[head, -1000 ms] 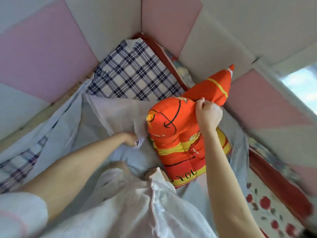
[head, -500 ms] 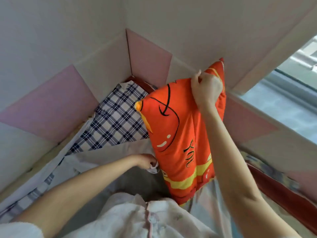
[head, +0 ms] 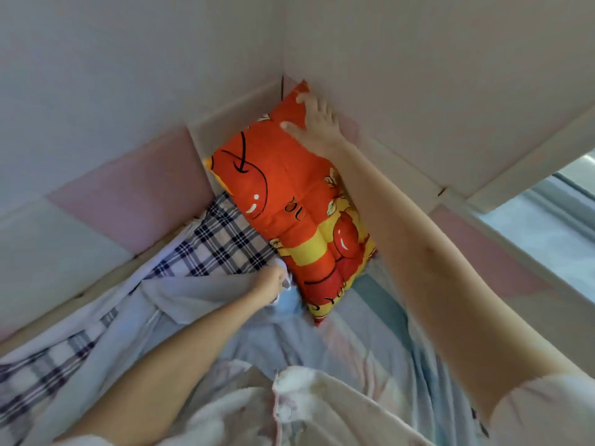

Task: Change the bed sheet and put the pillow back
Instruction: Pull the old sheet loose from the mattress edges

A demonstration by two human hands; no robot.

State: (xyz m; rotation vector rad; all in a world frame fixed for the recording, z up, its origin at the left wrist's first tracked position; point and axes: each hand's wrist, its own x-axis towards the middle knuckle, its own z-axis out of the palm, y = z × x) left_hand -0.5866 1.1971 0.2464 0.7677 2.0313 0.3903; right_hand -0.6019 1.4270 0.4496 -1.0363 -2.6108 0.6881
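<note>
Head view shows me the orange pillow standing on its end in the corner of the bed. Its long side runs from the wall corner down toward me, and it leans on the wall. My right hand is up at the top end, flat on the pillow with straight fingers. It presses and does not grip. My left hand is low, just beside the bottom end of the pillow, on its left. Its fingers are curled tight around a bunch of the pale sheet. Under that sheet lies a checked sheet, bare near the wall. I think the right hand holds the pillow out of the way so the left hand can pull the sheet past its bottom end. If the right hand lets go, the pillow could flop onto the sheet.
</note>
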